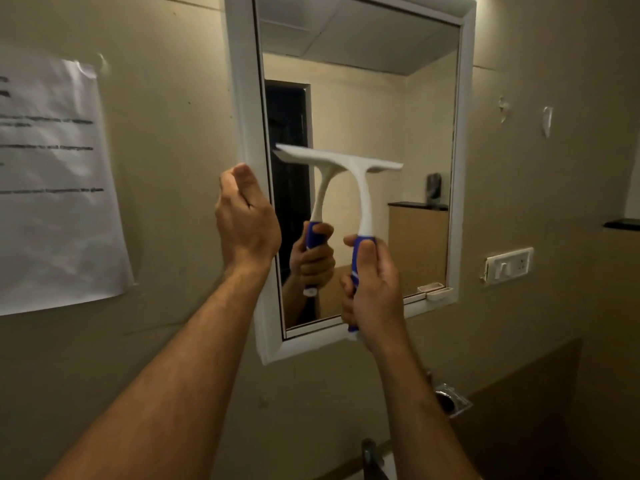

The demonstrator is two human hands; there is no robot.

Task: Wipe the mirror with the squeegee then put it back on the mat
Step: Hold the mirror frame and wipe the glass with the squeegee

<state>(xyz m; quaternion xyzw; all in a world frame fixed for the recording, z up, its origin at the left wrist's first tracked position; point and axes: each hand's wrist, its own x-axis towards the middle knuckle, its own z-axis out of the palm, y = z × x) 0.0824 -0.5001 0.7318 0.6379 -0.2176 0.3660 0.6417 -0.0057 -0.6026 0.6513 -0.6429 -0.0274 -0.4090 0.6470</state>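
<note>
One white-framed mirror [363,109] on beige wall [166,98], taped paper notice [52,181] left

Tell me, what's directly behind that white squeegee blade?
The mirror glass, showing the squeegee's own reflection and a reflected dark doorway. Whether the blade edge touches the glass is hidden. The right hand grips the blue handle.

paper notice [52,181] taped on wall, switch plate [509,263] at right

The paper notice [52,181] is cut off at the left edge, its print too blurred to read
</note>
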